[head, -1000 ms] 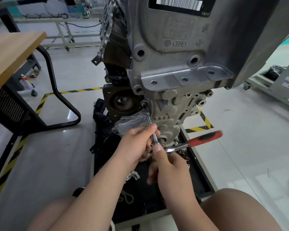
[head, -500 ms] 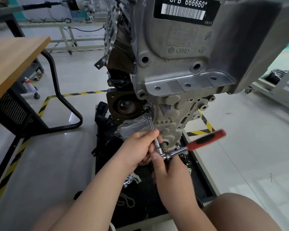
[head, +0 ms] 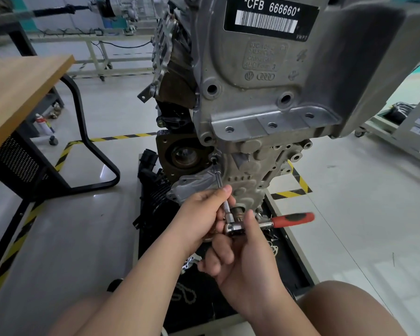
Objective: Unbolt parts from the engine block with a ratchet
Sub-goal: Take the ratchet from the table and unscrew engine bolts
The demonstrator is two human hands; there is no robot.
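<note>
Floor (head: 83,238); left hand (head: 201,214), right hand (head: 247,260) on ratchet (head: 289,219)

Right hand (head: 245,263) is swinging the ratchet (head: 277,222): red handle is dropping from tilted-up to near level.

A wood-topped bench (head: 22,93) on a black tubular steel frame (head: 83,132) stood at the left of the glossy grey workshop floor (head: 78,238), which was marked with yellow-and-black hazard tape (head: 121,137). A white can with a red cap (head: 44,124) sat beneath the bench, near a small caster (head: 54,141). Further back, a black cable (head: 121,46) sagged along a white metal stand (head: 95,57), below a grey mechanical assembly (head: 124,8). A pale wheeled cart (head: 417,127) bearing labels stood at the right.
</note>
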